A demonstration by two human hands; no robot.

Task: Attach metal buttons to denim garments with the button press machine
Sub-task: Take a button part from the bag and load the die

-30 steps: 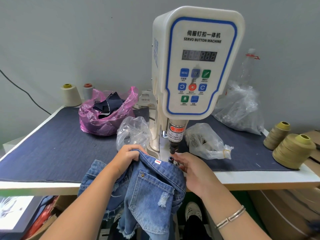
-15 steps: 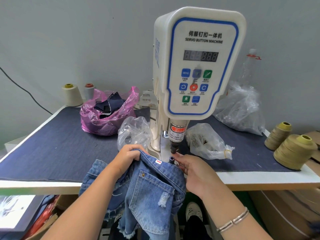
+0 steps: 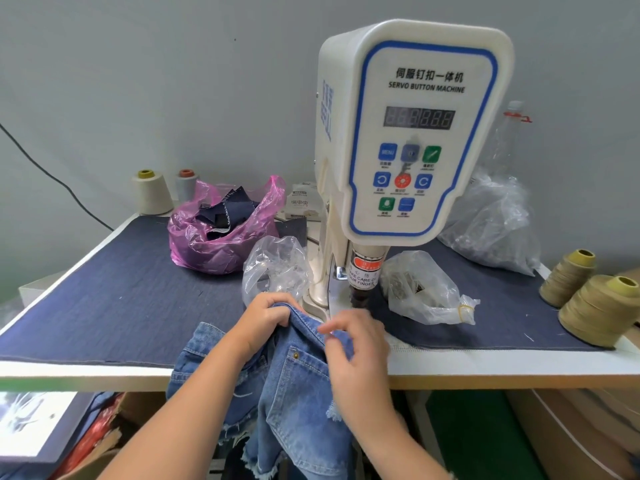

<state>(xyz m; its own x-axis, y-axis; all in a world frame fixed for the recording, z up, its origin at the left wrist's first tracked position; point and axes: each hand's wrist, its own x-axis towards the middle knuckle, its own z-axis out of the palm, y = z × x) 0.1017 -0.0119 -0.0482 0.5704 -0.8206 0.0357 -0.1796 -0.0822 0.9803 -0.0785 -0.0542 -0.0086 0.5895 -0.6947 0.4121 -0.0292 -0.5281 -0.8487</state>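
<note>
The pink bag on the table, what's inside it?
Dark blue cloth scraps poke out of the open top of the pink bag. What lies deeper down is covered by those scraps and the crinkled plastic.

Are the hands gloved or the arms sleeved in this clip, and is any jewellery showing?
No gloves: both the left hand and the right hand are bare. Both forearms are bare too, with no sleeves in frame. No ring or bracelet shows now.

Faded blue denim shorts point(image 3: 298, 386) with white fraying; white button machine point(image 3: 408, 133) with blue-outlined panel; dark navy cloth on the white-edged table point(image 3: 485, 367); far-left pink bag point(image 3: 221, 233); olive thread cones point(image 3: 601, 310) on the right.
</note>
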